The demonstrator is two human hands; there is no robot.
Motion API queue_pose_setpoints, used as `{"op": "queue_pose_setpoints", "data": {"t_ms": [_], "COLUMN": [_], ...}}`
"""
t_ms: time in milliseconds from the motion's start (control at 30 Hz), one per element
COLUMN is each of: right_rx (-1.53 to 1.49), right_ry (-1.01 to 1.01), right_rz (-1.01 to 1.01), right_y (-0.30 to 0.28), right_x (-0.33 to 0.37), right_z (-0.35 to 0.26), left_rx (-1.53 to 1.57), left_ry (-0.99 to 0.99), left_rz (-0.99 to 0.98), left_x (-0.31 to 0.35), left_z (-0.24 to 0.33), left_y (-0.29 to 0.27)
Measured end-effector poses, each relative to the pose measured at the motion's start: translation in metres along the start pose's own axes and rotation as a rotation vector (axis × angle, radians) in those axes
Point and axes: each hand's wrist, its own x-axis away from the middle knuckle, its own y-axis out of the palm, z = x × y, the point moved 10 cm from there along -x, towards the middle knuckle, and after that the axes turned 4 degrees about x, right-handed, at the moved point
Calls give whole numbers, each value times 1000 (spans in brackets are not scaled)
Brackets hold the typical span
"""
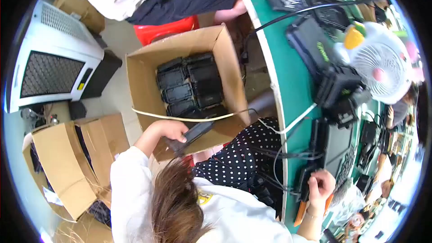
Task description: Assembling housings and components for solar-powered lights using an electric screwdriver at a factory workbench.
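Observation:
My left hand (173, 130) grips a black plastic housing (198, 131), thumb on top, over the near side of an open cardboard box (148, 58). Inside the box lie several black plastic housings (204, 81) in rows. On the green bench, my right hand (321, 185) is curled closed beside a black plastic part (304, 181). What its fingers hold, if anything, is hidden. Close to that hand are thin black cables (292, 155) and an orange-handled item (300, 213).
A white fan (380, 67) and black cases (308, 45) stand on the green bench (274, 6). A pale cable (193, 119) crosses the box. A person (184, 0) sits beyond it near a red stool (166, 29). At left are a white machine (56, 58) and cardboard boxes (63, 166).

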Motion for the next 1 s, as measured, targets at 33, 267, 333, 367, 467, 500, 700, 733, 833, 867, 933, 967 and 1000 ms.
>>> {"op": "queue_pose_setpoints", "data": {"t_ms": [33,267,333,367,467,500,700,733,833,867,933,967,1000], "right_rx": [-44,-33,-16,-42,-46,-57,-59,-71,-98,-60,-16,-57,-12], "right_ry": [22,20,-56,-45,-24,-8,62,86,162,128,114,142,71], "right_rz": [3,63,91,75,79,112,305,335,443,447,405,303,289], "right_y": [4,-10,-18,-21,-33,-40,-68,-72,-85,-91,-91,-81,-73], "right_x": [-4,7,18,24,41,49,85,91,111,113,113,105,99], "right_z": [-2,-24,-36,-34,-33,-28,3,7,19,19,22,21,13], "left_rx": [-13,-414,-494,-489,-320,-351,-628,-812,-940,-937,-963,-952,-949], "left_ry": [-33,-164,-3,72,504,568,783,781,865,898,880,881,894], "left_rz": [-43,4,68,114,136,136,657,584,530,512,385,314,260], "left_x": [10,79,99,117,175,183,183,167,136,127,108,98,89], "left_z": [-3,48,81,97,182,191,391,416,491,508,525,526,527], "left_y": [6,10,10,15,22,21,10,15,21,24,27,31,35]}}
